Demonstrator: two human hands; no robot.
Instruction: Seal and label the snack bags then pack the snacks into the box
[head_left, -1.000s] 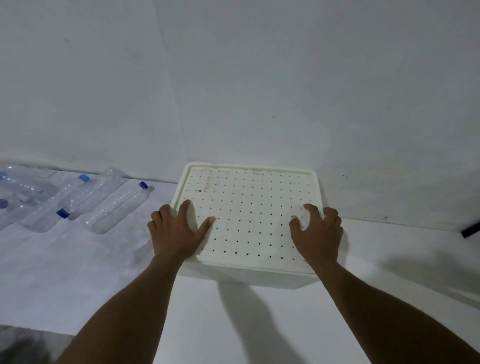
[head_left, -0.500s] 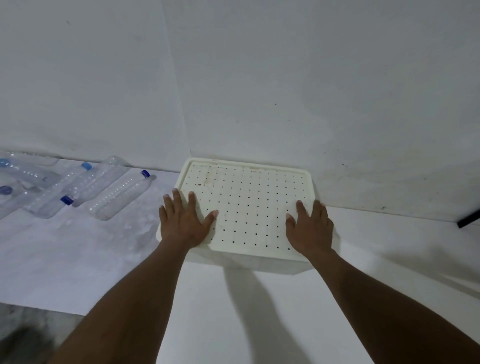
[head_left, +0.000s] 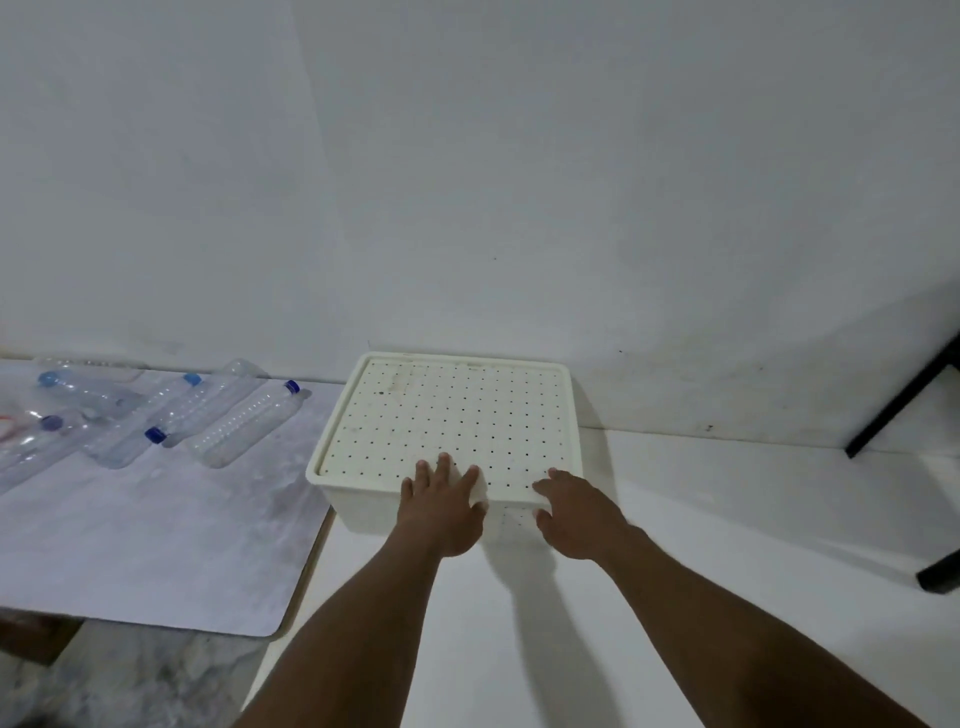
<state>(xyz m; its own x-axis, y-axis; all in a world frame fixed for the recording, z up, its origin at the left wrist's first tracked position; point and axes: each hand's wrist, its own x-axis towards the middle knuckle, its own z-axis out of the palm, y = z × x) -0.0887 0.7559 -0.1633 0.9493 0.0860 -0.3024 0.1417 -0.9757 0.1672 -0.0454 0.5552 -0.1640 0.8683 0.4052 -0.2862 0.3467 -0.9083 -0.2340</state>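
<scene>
A bare white wall (head_left: 571, 182) backs the table (head_left: 675, 545), where the box (head_left: 363, 506) sits pushed into the corner with its perforated lid (head_left: 457, 415) on. I see no snack bags. My left hand (head_left: 441, 512) lies flat and wide on the lid's near edge while my right hand (head_left: 582, 519) pinches the rim, thumb beneath, probably to seat or lift it.

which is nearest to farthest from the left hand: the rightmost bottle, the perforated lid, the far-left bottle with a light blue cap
1. perforated lid, under the left hand
2. rightmost bottle, just left of the box
3. far-left bottle with a light blue cap, by the wall
</scene>
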